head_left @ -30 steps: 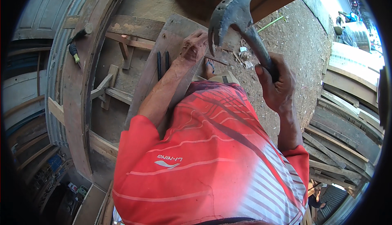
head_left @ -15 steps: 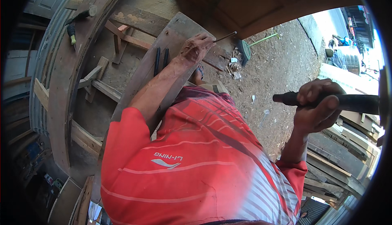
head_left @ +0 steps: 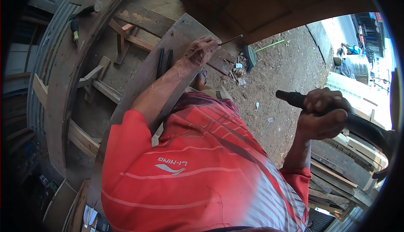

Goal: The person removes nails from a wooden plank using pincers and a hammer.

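Hammer point(head_left: 336, 118), probably head-heavy, rigid: right hand point(head_left: 322, 114) clenched on black handle, three o'clock; left hand point(head_left: 202, 51) pinches thin nail point(head_left: 231, 40), twelve o'clock.

Weathered wood, thin metal, matt black grip

The left hand point(head_left: 201, 52) pinches a thin metal nail point(head_left: 230, 41), dull and dark, its fingers resting on a rough, grey, unfinished wooden plank point(head_left: 176, 34). Just beside that grip lie two matt black rods point(head_left: 164, 61) on the same coarse wood. The right hand point(head_left: 322, 114) closes round a smooth, matt black hammer handle point(head_left: 357, 124), rubber or plastic by its look. The red shirt point(head_left: 198, 177) is slightly shiny cloth.
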A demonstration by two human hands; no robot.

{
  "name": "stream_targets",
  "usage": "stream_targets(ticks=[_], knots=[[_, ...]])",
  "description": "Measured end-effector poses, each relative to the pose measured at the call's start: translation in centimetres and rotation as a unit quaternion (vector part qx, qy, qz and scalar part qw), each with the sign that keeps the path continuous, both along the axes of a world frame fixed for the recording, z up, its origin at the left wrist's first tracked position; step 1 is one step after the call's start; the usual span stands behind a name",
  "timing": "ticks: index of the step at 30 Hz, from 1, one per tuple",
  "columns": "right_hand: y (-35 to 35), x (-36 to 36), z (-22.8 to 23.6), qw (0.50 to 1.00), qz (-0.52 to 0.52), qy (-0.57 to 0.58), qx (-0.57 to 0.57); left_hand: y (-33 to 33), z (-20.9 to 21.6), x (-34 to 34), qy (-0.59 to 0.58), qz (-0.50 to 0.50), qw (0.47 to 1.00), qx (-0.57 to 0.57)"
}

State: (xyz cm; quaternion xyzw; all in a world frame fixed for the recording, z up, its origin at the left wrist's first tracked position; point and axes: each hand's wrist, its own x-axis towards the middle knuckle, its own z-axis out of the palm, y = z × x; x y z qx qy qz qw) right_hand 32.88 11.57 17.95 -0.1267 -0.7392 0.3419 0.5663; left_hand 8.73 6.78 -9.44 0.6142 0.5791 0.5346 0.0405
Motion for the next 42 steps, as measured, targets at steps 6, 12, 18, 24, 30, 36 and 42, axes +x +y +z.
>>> stream_targets(ticks=[6,12,18,24,30,36,42], knots=[[-1.4,2.6,-7.3,0.725,-0.006,-0.671,-0.154,2.4,0.1,-1.1,0.017,0.004,1.000,0.009],[-2.8,4.0,-7.2,0.849,-0.070,-0.466,-0.239,0.5,-1.6,-0.6,-0.289,0.015,0.950,-0.113],[-0.5,5.7,-11.8,0.860,-0.117,-0.367,-0.334,0.5,1.4,-2.7,-0.507,-0.046,0.855,-0.097],[0.6,6.0,-15.0,0.774,-0.122,-0.452,-0.426,-1.9,2.7,-2.8,-0.460,-0.018,0.879,-0.123],[1.4,4.5,-17.2,0.755,-0.090,-0.517,-0.394,-1.6,2.1,-1.3,-0.448,-0.021,0.883,-0.138],[2.4,2.9,-18.2,0.768,-0.074,-0.522,-0.362,-8.2,4.8,-7.4,-0.185,0.284,0.925,-0.170],[4.2,1.4,-20.0,0.748,-0.067,-0.524,-0.401,-22.2,3.6,-10.1,-0.158,0.379,0.793,-0.450]])
